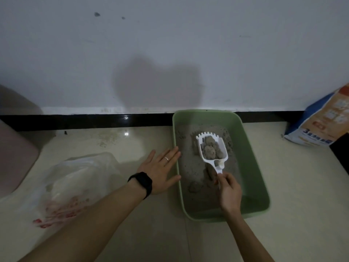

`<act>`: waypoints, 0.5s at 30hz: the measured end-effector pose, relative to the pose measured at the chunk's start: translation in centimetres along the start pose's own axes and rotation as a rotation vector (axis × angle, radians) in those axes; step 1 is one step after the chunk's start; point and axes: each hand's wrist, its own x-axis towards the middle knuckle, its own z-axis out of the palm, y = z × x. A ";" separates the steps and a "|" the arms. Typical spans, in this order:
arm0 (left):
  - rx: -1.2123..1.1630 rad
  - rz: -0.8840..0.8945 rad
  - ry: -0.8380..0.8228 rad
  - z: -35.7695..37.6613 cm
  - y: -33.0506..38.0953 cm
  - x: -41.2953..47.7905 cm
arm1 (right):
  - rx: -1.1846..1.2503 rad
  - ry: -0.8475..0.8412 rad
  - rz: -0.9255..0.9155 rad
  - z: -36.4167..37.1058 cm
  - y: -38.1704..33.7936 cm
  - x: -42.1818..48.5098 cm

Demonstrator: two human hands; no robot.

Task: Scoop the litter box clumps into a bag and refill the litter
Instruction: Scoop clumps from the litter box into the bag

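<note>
White scoop (222,148) pinched by right hand (229,191) over litter box (253,154), left hand (160,169) flat at its left rim, bag (81,176) beyond

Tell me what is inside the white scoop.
Several grey clumps lie in the scoop, which the right hand holds over the litter box. The scoop's floor beneath them is covered.

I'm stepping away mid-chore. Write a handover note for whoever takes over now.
Left hand: open, flat at the left rim of the green plastic litter box.
Right hand: pinches the handle of the white slotted plastic scoop; grey clumps in it.
Clear plastic bag with red print: floor, left.
Blue-and-orange litter sack: right, by wall.
Done: scoop loaded.
Left: tip into bag, scoop remaining clumps, refill.
</note>
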 end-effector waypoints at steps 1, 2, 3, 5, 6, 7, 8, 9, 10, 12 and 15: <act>0.006 0.010 -0.018 -0.4 -0.3 -0.1 | -0.008 0.009 -0.017 -0.3 -0.1 0.1; 0.022 0.024 -0.038 -0.9 -0.6 -0.1 | -0.018 0.014 -0.034 -0.6 -0.2 0.1; 0.046 0.037 -0.058 -1.5 -1.1 -0.1 | -0.030 0.016 -0.049 -0.9 -0.5 0.2; 0.086 0.022 -0.085 -2.9 -2.5 -0.4 | -0.038 0.010 -0.074 -1.1 -1.0 0.1; 0.092 -0.017 -0.095 -3.6 -3.6 -0.7 | -0.036 0.006 -0.085 -1.0 -1.3 0.0; 0.087 -0.072 -0.099 -4.2 -4.9 -1.2 | -0.033 0.003 -0.095 -1.0 -1.5 -0.1; 0.078 -0.130 -0.100 -4.6 -6.5 -1.9 | -0.032 -0.001 -0.104 -0.8 -1.8 -0.2; 0.080 -0.178 -0.103 -5.0 -8.1 -2.8 | -0.030 -0.006 -0.110 -0.7 -1.9 -0.3; 0.098 -0.213 -0.109 -5.2 -9.8 -3.9 | -0.025 -0.015 -0.115 -0.5 -2.0 -0.4; 0.147 -0.258 -0.128 -5.2 -13.1 -6.9 | 0.003 -0.064 -0.124 0.1 -2.4 -0.8; 0.132 -0.351 -0.156 -4.2 -17.2 -12.5 | 0.037 -0.169 -0.154 1.9 -3.3 -2.2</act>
